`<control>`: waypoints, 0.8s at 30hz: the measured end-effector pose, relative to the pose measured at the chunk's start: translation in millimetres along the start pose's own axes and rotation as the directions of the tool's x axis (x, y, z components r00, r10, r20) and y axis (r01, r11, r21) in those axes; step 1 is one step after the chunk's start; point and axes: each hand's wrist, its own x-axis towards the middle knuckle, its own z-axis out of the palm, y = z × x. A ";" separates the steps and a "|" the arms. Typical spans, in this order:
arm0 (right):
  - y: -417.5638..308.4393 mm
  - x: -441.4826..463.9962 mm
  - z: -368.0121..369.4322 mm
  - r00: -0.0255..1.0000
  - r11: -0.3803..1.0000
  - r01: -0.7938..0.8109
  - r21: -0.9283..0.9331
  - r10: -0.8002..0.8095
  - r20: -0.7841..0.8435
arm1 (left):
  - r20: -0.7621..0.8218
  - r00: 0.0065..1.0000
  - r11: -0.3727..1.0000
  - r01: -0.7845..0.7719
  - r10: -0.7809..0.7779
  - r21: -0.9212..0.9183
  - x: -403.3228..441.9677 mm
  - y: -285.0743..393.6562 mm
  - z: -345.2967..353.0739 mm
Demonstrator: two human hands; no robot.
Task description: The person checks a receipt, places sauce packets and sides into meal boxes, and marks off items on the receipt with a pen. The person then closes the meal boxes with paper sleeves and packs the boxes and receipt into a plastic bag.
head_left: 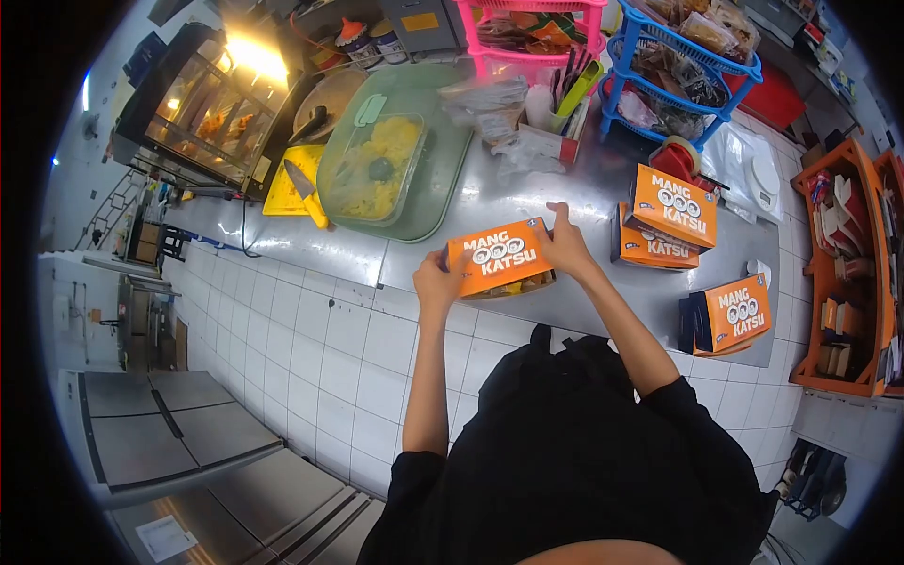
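An orange printed food box (497, 256) is between my two hands at the front edge of the steel table. My left hand (438, 281) grips its left end. At the box's right end is my right hand (565, 247), its thumb side against the box and its index finger stretched out above. Some yellowish food shows below the lid along the near side. Two similar orange boxes (670, 205) are stacked to the right, and another orange box (736, 315) stands at the table's right front corner.
A lidded tub of yellow food (377, 174) sits on a green tray (443, 188). Left of it, a knife (306, 191) lies on a yellow board (282, 193). Pink (537, 8) and blue racks (617, 94), a tape dispenser (678, 158) and a white scale (761, 179) stand behind.
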 end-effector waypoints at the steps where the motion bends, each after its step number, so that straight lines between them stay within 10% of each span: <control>1: 0.2 -2.2 0.7 0.999 1.000 -0.022 0.010 0.021 0.034 | 0.083 0.996 0.999 0.022 -0.019 -0.034 3.0 0.9 -1.3; 4: 13.6 -12.9 11.4 0.998 0.999 -0.039 0.001 0.039 0.057 | 0.234 0.972 0.998 0.016 -0.031 0.065 -6.6 19.6 -4.2; 11: 44.6 -29.8 18.4 0.986 0.984 0.130 0.122 -0.141 0.086 | -0.211 0.919 0.913 -0.371 0.334 -0.169 -7.7 -51.1 48.1; 24: 33.3 -22.5 12.4 0.971 0.948 0.198 0.250 -0.224 0.078 | 0.166 0.980 0.984 0.083 -0.109 0.158 4.3 17.1 -23.3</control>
